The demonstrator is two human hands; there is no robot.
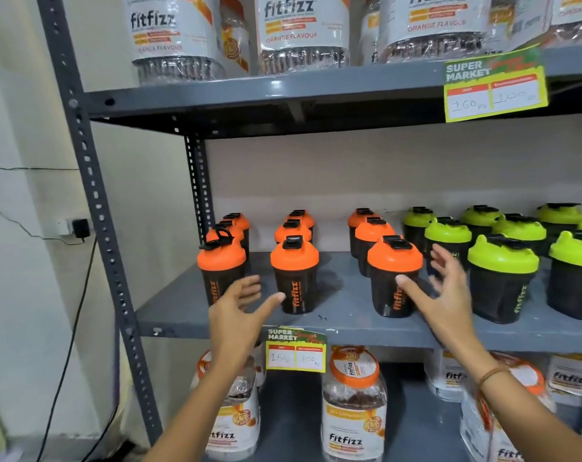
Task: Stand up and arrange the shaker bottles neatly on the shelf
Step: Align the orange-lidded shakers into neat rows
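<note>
On the middle shelf (342,305) of a grey metal rack stand shaker bottles, all upright: orange-lidded ones in three rows running front to back at 9 to 12 o'clock, green-lidded ones (502,278) massed at 3 o'clock. Front of the left row, one orange bottle (221,271) has its cap flap tipped up; the front bottle (294,275) of the middle row and the front bottle (394,276) of the right row have theirs shut.

Left hand (239,311) reaches in from 7 o'clock, its fingers (249,285) spread and released, grasping nothing, between the left and middle front bottles and just beside both. Right hand (439,295) comes in from 5 o'clock, also open and empty, its thumb against the right orange bottle and its fingers (444,261) blurred between that bottle and the nearest green one.

A price tag (296,350) hangs from the shelf edge at 6 o'clock, another (494,85) from the shelf above at 1 o'clock. Large jars (352,405) fill the shelves above and below.
</note>
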